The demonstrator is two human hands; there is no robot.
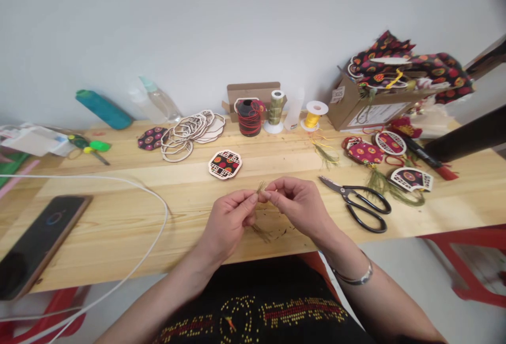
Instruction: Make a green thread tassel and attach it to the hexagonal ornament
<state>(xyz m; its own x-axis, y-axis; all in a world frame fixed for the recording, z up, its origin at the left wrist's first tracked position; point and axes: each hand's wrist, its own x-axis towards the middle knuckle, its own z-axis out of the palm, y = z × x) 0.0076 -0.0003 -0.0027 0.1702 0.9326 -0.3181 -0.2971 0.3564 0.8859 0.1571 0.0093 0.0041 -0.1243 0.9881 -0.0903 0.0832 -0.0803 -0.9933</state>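
Currently left hand (233,215) pinched shut on olive thread bundle (261,188), frayed top showing above thumb; right hand (296,202) fingertips together alongside — can't tell if gripping strands. Bundle held over wooden table (185,202), near patterned tag (225,165). Risk: loose left pinch lets fine strands slip, splay. Scissors (346,191) blades toward right hand — careless sideways reach could snag.

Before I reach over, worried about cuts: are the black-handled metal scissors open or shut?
Shut. The black-handled metal scissors show blades lying together in one point.
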